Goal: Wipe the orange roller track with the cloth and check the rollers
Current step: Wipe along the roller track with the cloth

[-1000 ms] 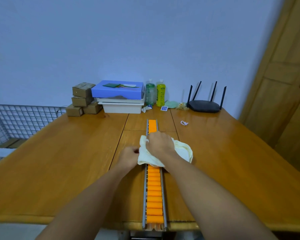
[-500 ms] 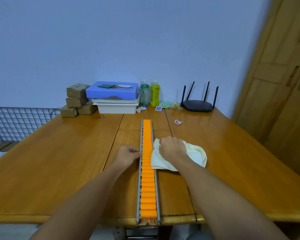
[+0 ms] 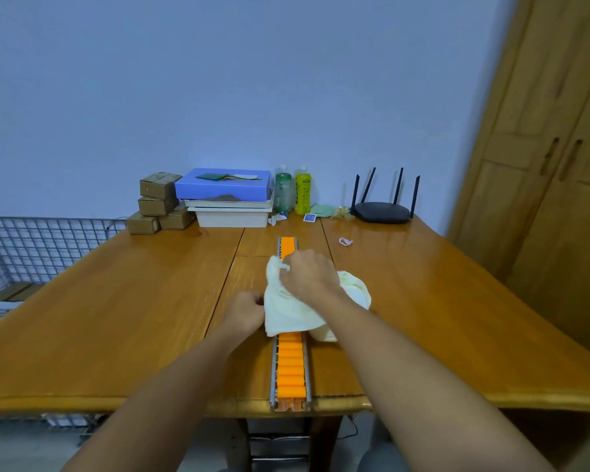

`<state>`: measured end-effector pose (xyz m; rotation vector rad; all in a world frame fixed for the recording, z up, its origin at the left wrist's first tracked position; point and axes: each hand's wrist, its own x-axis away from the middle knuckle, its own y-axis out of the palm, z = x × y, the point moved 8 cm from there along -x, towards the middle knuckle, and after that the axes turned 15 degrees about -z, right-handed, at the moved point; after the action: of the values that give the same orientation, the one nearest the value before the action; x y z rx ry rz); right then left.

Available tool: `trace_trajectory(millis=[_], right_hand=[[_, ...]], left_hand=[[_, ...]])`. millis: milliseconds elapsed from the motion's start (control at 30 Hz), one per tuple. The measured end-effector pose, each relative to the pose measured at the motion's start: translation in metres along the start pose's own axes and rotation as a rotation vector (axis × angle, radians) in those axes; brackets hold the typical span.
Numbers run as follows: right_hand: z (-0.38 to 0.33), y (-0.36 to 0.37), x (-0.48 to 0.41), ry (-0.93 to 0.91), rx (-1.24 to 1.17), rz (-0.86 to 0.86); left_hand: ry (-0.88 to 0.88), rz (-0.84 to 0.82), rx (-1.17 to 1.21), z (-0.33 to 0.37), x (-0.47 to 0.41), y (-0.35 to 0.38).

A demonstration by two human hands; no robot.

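An orange roller track (image 3: 290, 369) in a grey metal frame runs down the middle of the wooden table (image 3: 116, 318), from its front edge toward the back. A pale yellow cloth (image 3: 286, 311) lies bunched over the track's middle part and hides the rollers there. My right hand (image 3: 309, 274) grips the cloth from above, fingers curled into it, over the track. My left hand (image 3: 246, 313) rests with curled fingers on the table at the track's left rail, touching the cloth's edge; whether it holds the rail is hidden.
At the table's back stand brown cardboard boxes (image 3: 157, 199), a blue box on white trays (image 3: 225, 195), two bottles (image 3: 293, 190) and a black router (image 3: 382, 209). A small pink loop (image 3: 345, 241) lies right of the track. A wire basket (image 3: 31, 247) is left, wooden cabinet doors (image 3: 552, 199) right.
My right hand has carried the cloth from the table right of the track back onto the track and farther up it. My left hand stays at the left rail.
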<state>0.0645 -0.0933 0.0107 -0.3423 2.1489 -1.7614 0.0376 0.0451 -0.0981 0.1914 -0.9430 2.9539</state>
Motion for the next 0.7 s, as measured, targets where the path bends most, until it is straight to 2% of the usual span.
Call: trace_trajectory(millis=[233,533,700], right_hand=[[-0.010,0.047,0.015,-0.018,0.175,-0.100],[0.007,0.043,0.037,-0.021,0.382,-0.087],[0.023,0.034,0.050,0.015,0.387,-0.113]], left_hand=[[0.037,-0.053,-0.011,-0.002,0.018,0.005],[0.008,0.004,0.009,0.001,0.025,0.008],[0.010,-0.010,-0.009,0.004,0.030,0.012]])
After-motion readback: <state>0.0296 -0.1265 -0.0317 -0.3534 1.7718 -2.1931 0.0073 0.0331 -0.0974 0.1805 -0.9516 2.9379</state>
